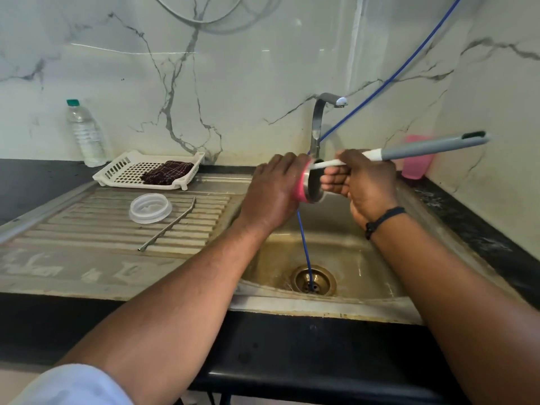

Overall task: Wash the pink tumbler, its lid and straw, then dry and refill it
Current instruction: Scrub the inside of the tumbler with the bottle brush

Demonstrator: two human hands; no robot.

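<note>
My left hand [270, 191] grips the pink tumbler [305, 188] on its side above the sink basin, its steel mouth turned to the right. My right hand [361, 179] holds a long bottle brush [423, 147] by its grey and white handle, and the brush end goes into the tumbler's mouth, where it is hidden. The clear plastic lid [150, 208] lies flat on the ribbed drainboard. Just right of the lid lies the metal straw [169, 226], set diagonally.
The steel sink [344, 258] has a brass drain with a blue hose [305, 249] running into it. The tap [320, 124] stands behind my hands. A white tray [122, 171] holds a dark cloth [168, 172]. A water bottle [86, 133] stands far left; a pink container [416, 165] at the right.
</note>
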